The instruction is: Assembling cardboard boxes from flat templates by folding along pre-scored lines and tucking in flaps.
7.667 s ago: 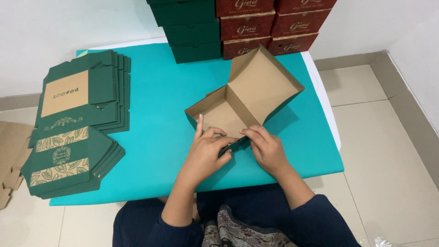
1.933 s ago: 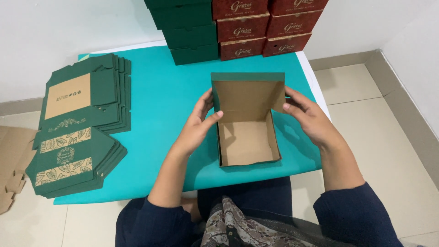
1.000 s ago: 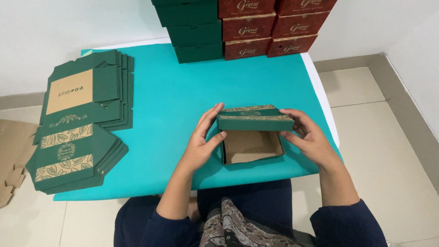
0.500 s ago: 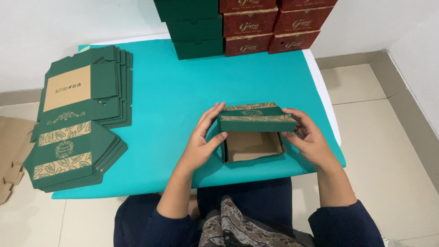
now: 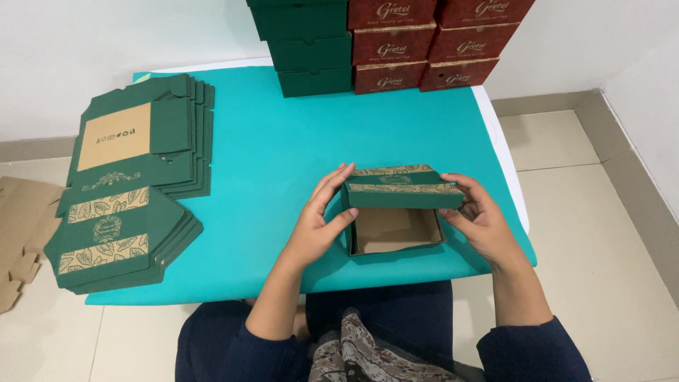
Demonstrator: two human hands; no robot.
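Green cardboard box [image 5: 396, 216] sits near the front edge of a counter [image 5: 283, 155] covered in teal, right of centre, its lid partly folded down over a plain brown inside. Going from left to right: on the tiled floor at the far left lie scraps of brown cardboard [image 5: 21, 247]. On the left part of the counter rest two stacks of flat, unfolded green box blanks [image 5: 127, 184], the farther stack showing a tan panel, the nearer one printed with gold leaf bands. At the back of the counter, against the white wall, stands a pile of finished dark green boxes [image 5: 304, 42], and just beside it on the right a pile of dark red boxes [image 5: 431, 42] with gold lettering. Nearer the viewer, the person's left hand [image 5: 318, 219] grasps the left side of the box, fingers reaching up along the lid's left end and thumb against the side wall. The right hand [image 5: 477, 219] grasps the right side, fingers curled over the lid's right end. The lid's top carries a gold leaf pattern and its green front flap hangs over the open tray. Both forearms come in from the bottom, in dark blue sleeves, above a patterned cloth on the lap.
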